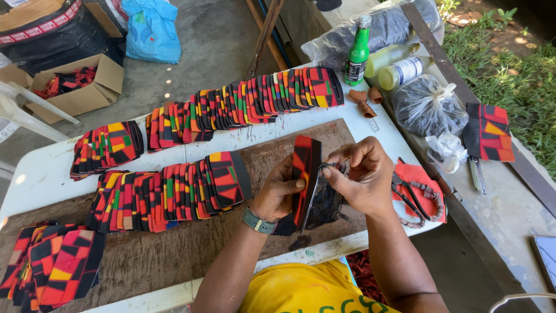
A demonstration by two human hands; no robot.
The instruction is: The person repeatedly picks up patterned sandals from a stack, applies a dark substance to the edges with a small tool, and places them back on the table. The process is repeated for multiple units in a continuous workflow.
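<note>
My left hand (280, 194) grips a flat red, black and orange patterned fabric piece (305, 168), held on edge above the brown board (174, 249). My right hand (362, 174) pinches a thin dark strand at the piece's right edge, close to its top. A dark plastic bag (325, 206) lies on the board just under both hands. A green watch sits on my left wrist.
Rows of several similar patterned pieces (174, 194) lie overlapped on the white table (46, 174) and board. Scissors (408, 194) and a bead bracelet rest on red cloth at right. A green bottle (357, 52), plastic bags, a cardboard box (75, 87) stand beyond.
</note>
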